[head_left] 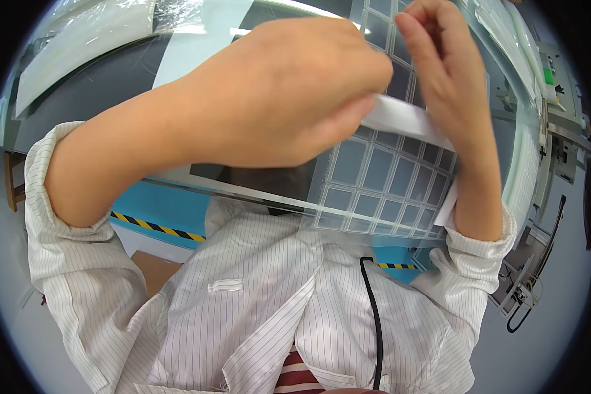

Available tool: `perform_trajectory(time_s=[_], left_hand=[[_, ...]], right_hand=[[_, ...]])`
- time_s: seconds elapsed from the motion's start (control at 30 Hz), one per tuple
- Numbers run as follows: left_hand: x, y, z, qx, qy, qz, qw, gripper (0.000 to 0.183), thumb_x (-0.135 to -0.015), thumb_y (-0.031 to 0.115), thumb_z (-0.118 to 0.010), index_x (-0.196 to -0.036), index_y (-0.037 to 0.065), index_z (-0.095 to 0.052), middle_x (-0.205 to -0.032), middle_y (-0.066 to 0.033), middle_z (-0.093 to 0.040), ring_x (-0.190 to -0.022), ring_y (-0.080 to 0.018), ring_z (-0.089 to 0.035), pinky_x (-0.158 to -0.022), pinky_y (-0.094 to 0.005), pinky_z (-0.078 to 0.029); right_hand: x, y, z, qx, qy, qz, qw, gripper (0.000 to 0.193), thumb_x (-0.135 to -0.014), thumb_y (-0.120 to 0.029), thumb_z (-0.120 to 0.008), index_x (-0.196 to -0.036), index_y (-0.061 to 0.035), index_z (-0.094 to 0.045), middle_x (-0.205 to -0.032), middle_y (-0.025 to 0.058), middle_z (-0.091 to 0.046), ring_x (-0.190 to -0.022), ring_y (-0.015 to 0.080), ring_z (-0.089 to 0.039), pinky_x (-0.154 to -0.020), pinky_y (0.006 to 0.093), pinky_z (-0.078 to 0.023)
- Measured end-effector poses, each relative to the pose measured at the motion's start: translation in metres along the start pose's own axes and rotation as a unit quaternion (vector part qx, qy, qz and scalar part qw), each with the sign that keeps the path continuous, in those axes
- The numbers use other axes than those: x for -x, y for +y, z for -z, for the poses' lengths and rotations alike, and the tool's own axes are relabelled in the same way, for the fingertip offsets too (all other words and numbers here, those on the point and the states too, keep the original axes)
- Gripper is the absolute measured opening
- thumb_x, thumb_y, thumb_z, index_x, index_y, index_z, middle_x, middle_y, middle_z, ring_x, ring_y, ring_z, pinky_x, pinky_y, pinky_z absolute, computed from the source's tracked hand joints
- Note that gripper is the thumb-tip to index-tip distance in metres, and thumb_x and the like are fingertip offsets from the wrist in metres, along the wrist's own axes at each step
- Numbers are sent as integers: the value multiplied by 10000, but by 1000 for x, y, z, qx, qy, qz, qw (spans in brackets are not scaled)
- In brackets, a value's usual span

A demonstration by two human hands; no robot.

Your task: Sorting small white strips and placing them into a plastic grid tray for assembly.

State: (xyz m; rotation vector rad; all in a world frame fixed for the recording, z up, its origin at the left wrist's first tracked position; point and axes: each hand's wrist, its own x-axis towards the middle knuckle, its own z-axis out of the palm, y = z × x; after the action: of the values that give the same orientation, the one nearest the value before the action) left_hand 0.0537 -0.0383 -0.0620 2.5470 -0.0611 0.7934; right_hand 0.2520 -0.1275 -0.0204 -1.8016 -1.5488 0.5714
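My left hand [308,85] reaches across from the left, its fingers closed on one end of a white strip [404,121]. The strip runs rightward, passing beside my right wrist; its far end is hidden there. My right hand [446,65] is raised at the upper right with its fingers curled and thumb drawn in. Whatever lies between those fingertips, if anything, cannot be made out. Below both hands lies a clear plastic sheet with a grid of rectangular pockets [377,171], at the near right of the glass-topped table.
The glass tabletop [243,190] has a dark surface under it. Clear film-wrapped white sheets [85,56] lie at the far left, with a pale panel [200,49] beside them. Black-and-yellow tape [157,226] marks a blue surface below. Metal equipment [565,131] stands at right.
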Motion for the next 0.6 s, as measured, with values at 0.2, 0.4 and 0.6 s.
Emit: perform_trajectory(time_s=[0.2, 0.4, 0.6], left_hand=[[-17, 3, 19, 359, 29, 303, 883, 127, -961, 119, -655, -992, -4, -642, -919, -96, -684, -802, -199, -664, -700, -304, -539], [-11, 6, 22, 476, 30, 264, 838, 232, -1019, 182, -671, -1157, 4, -616, -942, -34, -709, -846, -84, -677, -772, -232, -556], [-13, 12, 38, 448, 17, 294, 844, 195, -1011, 190, -687, -1069, 10, -637, -927, -45, -718, -843, -98, -704, -745, -231, -563]], right_hand=[[22, -20, 41, -24, -141, 65, 988, 206, -1045, -136, -600, -1169, 25, -633, -1034, 12, -649, -964, 73, -586, -856, 218, -450], [31, -30, 24, -209, -76, -8, 975, 129, -984, -59, -667, -1077, 29, -651, -939, 38, -678, -858, 78, -624, -776, 220, -495], [29, -46, 15, -94, 0, 103, 990, 131, -977, -36, -661, -1098, 12, -641, -1050, 40, -669, -936, 104, -630, -836, 245, -489]])
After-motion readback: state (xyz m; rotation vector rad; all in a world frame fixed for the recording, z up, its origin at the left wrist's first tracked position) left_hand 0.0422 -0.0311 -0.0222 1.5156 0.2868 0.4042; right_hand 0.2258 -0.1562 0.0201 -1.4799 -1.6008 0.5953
